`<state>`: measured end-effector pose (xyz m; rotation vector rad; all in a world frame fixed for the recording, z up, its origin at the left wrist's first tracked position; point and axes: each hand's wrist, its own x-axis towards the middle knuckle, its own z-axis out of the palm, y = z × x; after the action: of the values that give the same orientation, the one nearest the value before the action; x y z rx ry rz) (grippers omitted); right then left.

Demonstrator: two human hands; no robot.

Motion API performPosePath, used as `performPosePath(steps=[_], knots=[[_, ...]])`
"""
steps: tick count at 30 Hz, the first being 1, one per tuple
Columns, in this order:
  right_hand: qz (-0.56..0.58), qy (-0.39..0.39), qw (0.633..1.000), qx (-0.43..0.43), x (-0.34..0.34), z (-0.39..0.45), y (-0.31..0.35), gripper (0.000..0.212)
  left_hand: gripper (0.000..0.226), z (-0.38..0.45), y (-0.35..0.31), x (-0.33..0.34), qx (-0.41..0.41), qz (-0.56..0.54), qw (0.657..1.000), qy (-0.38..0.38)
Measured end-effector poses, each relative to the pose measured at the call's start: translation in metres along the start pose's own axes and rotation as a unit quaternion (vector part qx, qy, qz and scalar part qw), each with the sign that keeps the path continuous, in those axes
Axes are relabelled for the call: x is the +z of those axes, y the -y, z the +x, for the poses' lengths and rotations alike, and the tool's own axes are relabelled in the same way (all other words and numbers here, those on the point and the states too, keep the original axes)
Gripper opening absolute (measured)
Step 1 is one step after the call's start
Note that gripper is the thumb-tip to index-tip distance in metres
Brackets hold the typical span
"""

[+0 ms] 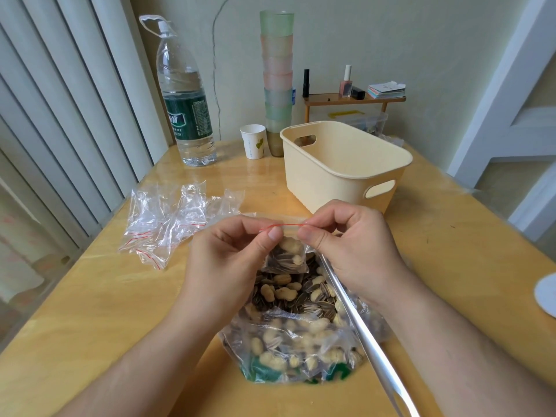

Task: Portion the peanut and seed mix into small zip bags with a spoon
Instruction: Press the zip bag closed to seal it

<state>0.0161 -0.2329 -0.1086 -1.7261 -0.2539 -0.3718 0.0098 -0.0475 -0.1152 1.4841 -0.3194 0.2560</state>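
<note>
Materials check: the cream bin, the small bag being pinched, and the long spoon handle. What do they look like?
Cream rectangular bin with cut-out handles: likely moulded plastic, matte, uniform colour, rounded rim. Small clear zip bag with red seal line: thin glossy plastic film, crinkled, contents visible through it; both the left hand and the right hand pinch its top. Long silver spoon handle: probably polished metal, mirror-like highlights.

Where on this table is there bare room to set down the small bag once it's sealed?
Bare wood lies left of the big mix bag, below the empty zip bags. More lies right of the right hand, below the cream basket. Crowded: the back edge, with water bottle, paper cup and cup stack.
</note>
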Motion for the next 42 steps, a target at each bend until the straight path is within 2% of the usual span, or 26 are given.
performPosePath(steps=[3, 7, 13, 16, 21, 27, 31, 34, 37, 42], knots=[[-0.029, -0.020, 0.999, 0.001, 0.001, 0.001, -0.001, 0.020, 0.012, 0.001, 0.002, -0.002, 0.003, 0.014, 1.000, -0.007], [-0.001, -0.011, 1.000, 0.023, -0.005, 0.002, 0.001, 0.008, 0.017, 0.000, 0.004, -0.003, 0.006, 0.034, 0.999, -0.012], [0.035, 0.029, 0.999, 0.011, -0.003, 0.000, 0.000, 0.011, 0.017, 0.002, 0.001, -0.001, -0.025, -0.015, 0.999, -0.037], [0.068, -0.002, 0.998, 0.019, 0.001, -0.001, 0.001, 0.006, 0.025, -0.001, -0.003, 0.001, -0.041, -0.034, 0.999, 0.002], [0.129, -0.017, 0.991, 0.032, -0.002, 0.000, 0.003, 0.009, 0.047, -0.003, 0.001, 0.002, -0.087, -0.023, 0.989, 0.119], [0.138, -0.027, 0.990, 0.033, -0.002, 0.001, 0.001, 0.016, 0.041, -0.002, 0.006, -0.001, -0.065, 0.028, 0.987, 0.143], [0.161, -0.036, 0.986, 0.037, -0.003, 0.002, 0.000, 0.021, 0.033, -0.002, 0.003, 0.001, -0.045, 0.059, 0.990, 0.118], [0.162, -0.046, 0.984, 0.049, -0.003, 0.004, 0.000, 0.027, 0.039, -0.002, 0.005, -0.002, -0.033, 0.035, 0.993, 0.112], [0.204, -0.014, 0.977, 0.065, -0.003, 0.004, 0.001, 0.011, 0.041, -0.001, 0.006, -0.004, -0.024, 0.034, 0.994, 0.104], [0.231, 0.049, 0.969, 0.078, -0.002, 0.001, 0.003, 0.040, 0.043, 0.004, -0.005, 0.000, 0.008, 0.061, 0.996, 0.064]])
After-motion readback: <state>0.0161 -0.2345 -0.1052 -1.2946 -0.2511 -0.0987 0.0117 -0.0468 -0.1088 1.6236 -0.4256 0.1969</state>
